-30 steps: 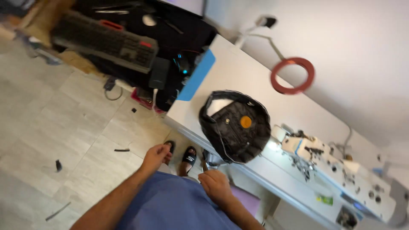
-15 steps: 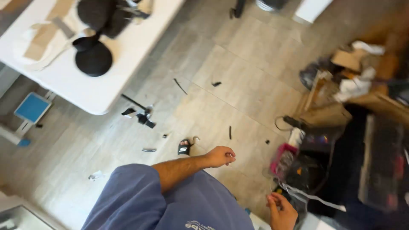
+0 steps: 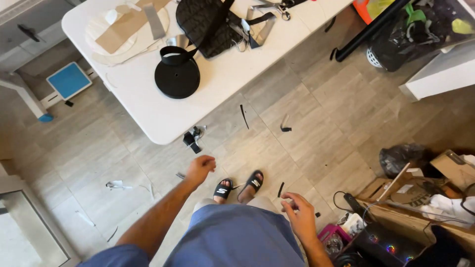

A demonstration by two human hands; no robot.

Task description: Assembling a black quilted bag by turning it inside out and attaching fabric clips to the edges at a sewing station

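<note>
Head view: my left hand (image 3: 200,168) and right hand (image 3: 300,216) hang loosely open, holding nothing; since a moment ago I have turned toward the white table (image 3: 148,116), its black strap roll (image 3: 177,77) nearest.

Left hand (image 3: 200,168) loosely curled, right hand (image 3: 300,216) open, both empty.

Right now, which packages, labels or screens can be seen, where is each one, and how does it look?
Cardboard boxes: floor at right, brown, open, with paper sheets inside.
Black plastic bag: floor beside the boxes, crumpled, shiny.
Orange package: top right, partly cut off by the frame.
No screens show.
</note>
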